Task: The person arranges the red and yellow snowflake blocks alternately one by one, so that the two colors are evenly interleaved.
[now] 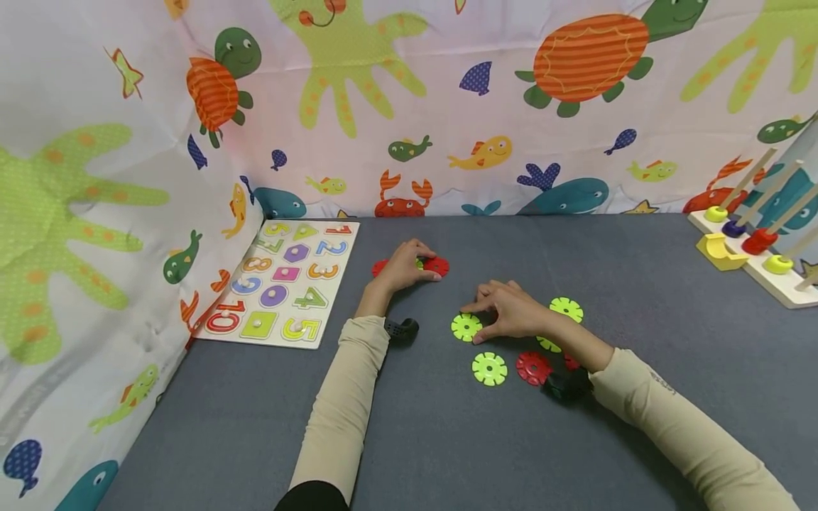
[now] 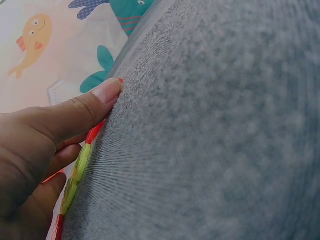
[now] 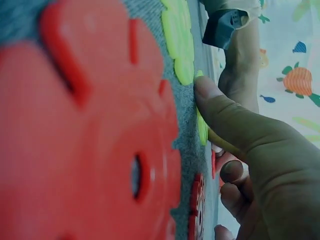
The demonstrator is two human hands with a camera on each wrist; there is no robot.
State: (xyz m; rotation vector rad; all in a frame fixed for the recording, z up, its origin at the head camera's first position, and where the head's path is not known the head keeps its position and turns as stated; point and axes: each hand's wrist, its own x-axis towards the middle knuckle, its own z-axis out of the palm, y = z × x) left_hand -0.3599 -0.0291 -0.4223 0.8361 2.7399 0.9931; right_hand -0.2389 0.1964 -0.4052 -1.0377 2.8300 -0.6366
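Slotted flower-shaped plastic discs lie flat on the grey table. My left hand [image 1: 402, 271] is over a row of them: a red disc [image 1: 437, 266] at its right, a lime green one [image 2: 76, 176] in the middle, another red at its left. Its thumb and forefinger pinch the right red disc; the palm side is partly hidden. Closer to me, my right hand [image 1: 511, 311] pinches a lime green disc [image 1: 466, 327] at its edge between thumb and forefinger. Below it lie a lime green disc [image 1: 489, 369] and a red disc [image 1: 533, 368].
More lime green discs [image 1: 566, 308] sit beside and beneath the right forearm. Another red disc [image 3: 120, 130] is close to the right wrist camera. A number-and-shape puzzle board [image 1: 313, 284] lies left, against the patterned cloth [image 1: 358, 170]. A wooden peg stacker [image 1: 763, 259] stands far right.
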